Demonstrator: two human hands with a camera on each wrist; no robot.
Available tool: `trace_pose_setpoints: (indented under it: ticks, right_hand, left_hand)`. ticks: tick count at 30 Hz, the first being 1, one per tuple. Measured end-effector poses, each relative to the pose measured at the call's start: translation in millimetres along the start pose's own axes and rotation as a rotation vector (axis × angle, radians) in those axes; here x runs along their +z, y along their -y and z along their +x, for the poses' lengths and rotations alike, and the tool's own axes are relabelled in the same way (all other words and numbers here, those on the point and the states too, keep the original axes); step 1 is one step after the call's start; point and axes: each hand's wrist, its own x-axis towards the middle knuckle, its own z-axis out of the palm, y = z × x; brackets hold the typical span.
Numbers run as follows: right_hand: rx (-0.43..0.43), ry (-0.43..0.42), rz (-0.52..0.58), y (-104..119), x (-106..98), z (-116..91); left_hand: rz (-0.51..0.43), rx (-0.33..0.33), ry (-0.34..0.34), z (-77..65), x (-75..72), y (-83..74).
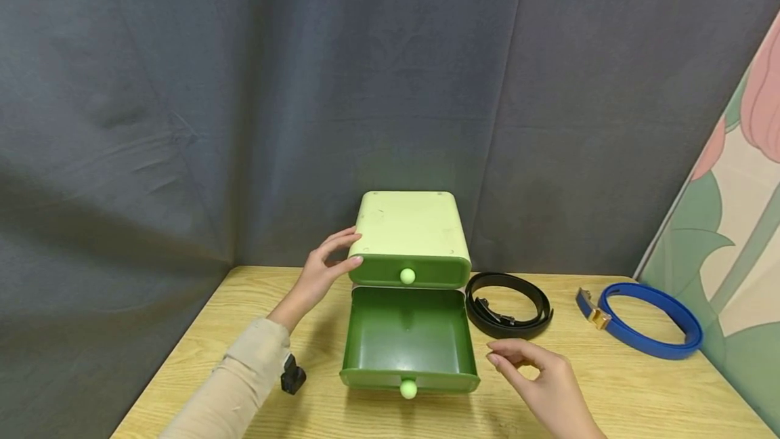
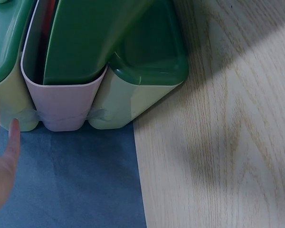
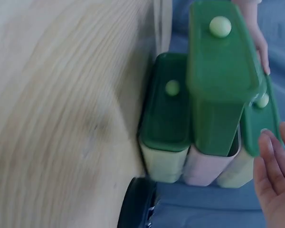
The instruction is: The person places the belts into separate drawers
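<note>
Where visible, open drawer [image 1: 405, 343] edges free

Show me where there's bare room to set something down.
Bare tabletop: between black belt and blue belt, and in front of the blue belt. The open drawer is bare inside. Crowded: between drawer unit and black belt.

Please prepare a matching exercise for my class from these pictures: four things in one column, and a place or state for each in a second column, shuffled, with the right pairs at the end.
Column one
1. black belt
2. blue belt
3. middle drawer
4. left hand

Column two
A. pulled out
B. at the left edge of the drawer chest
C. coiled, with a gold-coloured buckle
D. coiled, between the drawer chest and the blue belt

Right pairs: 1-D, 2-C, 3-A, 4-B
</note>
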Motion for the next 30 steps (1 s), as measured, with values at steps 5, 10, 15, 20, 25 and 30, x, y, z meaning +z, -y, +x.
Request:
trace_pose_setpoints:
  ticks: [5,10,15,20,25,30]
  right_hand:
    - [-0.043,0.044,0.014,-16,-5,10]
    - [-0.086,0.064,0.023,-35,-4,19]
    - [-0.13,0.073,-0.014,-50,-1,29]
    - [-0.15,0.077,-0.093,-65,4,39]
    - [-0.155,0.039,-0.178,-82,13,48]
    - [-0.135,0.055,-0.181,-102,20,57]
  left_hand:
    - [0.003,-0.005,-0.003,0.0,0.4,0.6]
    - [0.0,0.002,-0.002,-0.1,0.4,-0.3]
    - [0.002,0.006,-0.003,0.6,0.0,-1.2]
    - [0.006,-0.001,-0.01,1.1,-0.3,-2.3]
    - [-0.002,-0.008,-0.005,0.6,-0.1,-3.4]
    - [-0.003,-0.009,-0.004,0.5,-0.4,-1.6]
